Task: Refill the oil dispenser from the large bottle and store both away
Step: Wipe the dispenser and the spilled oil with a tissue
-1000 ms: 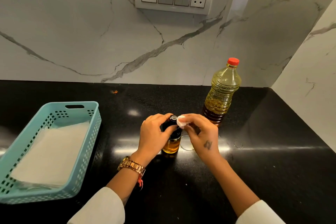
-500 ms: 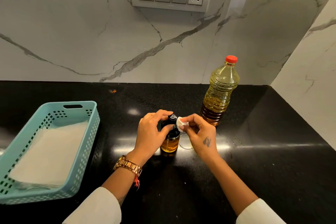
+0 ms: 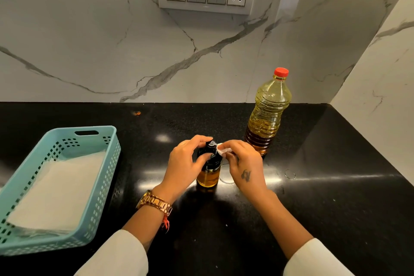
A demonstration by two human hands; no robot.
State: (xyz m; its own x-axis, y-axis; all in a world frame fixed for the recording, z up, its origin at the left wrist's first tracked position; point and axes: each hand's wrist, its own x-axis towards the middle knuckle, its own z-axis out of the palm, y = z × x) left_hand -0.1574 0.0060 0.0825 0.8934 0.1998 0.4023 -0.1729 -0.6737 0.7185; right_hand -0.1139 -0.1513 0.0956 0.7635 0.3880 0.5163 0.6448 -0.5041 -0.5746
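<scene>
My left hand [image 3: 183, 163] curls around the black top of the oil dispenser [image 3: 208, 168], which stands on the table [image 3: 336, 197] between my hands. My right hand [image 3: 245, 163] pinches a white tissue [image 3: 222, 149] against its spout. The large bottle [image 3: 267, 112] stands capped, just far-right.

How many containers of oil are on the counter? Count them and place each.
2. The small oil dispenser stands centre, gripped by the left hand. The large bottle stands upright behind it to the right, capped.

basket [image 3: 105, 163] teal | counter [image 3: 324, 208] glossy black | wall [image 3: 78, 40] white, grey-veined marble | bottle cap [image 3: 281, 72] red | watch [image 3: 154, 203] gold
</scene>
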